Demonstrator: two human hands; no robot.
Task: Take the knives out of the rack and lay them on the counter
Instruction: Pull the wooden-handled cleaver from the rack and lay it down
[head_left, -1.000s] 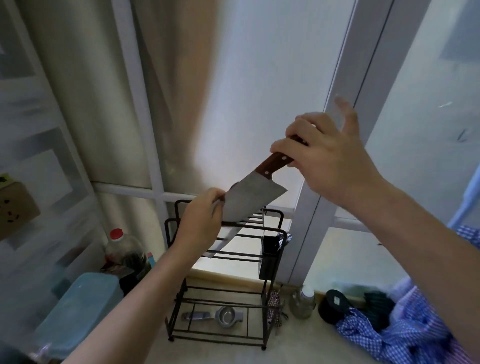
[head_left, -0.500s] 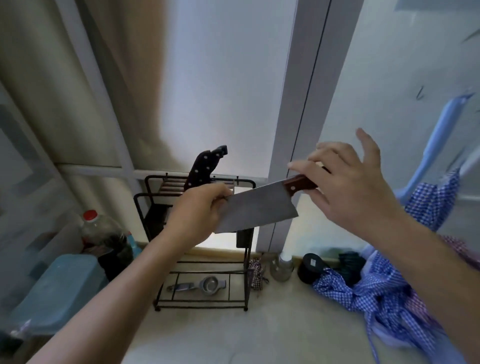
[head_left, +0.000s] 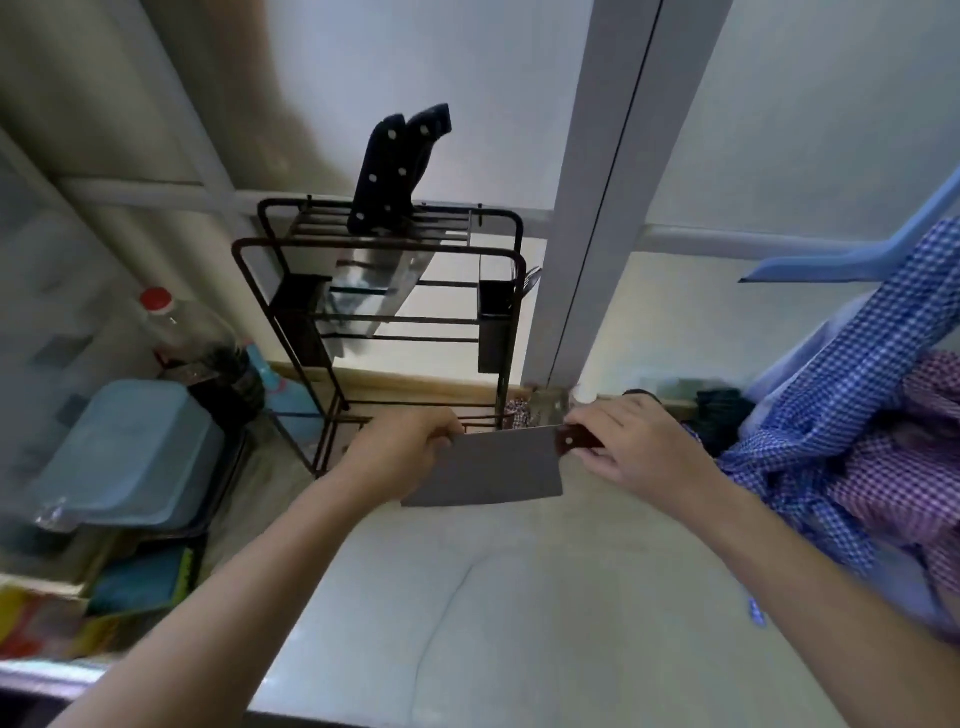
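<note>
Fingers of both hands grip cleaver (head_left: 488, 467) – left hand (head_left: 402, 452) blade end | right hand (head_left: 639, 447) handle | lies crosswise (handle right)

the rack (head_left: 506, 291) stands at the back of the counter (head_left: 519, 597) against the window, with two knives (head_left: 387, 176) upright in its top slots and a small holder (head_left: 492, 317) hung on its right side. in front of the rack, low over the counter, a cleaver (head_left: 488, 467) lies level between the left hand (head_left: 402, 449) at the blade's left end and the right hand (head_left: 631, 441) on the handle at the right. a bottle (head_left: 182, 332) and a tub (head_left: 130, 457) sit left of the rack, and checked cloth (head_left: 852, 426) is heaped to the right.
</note>
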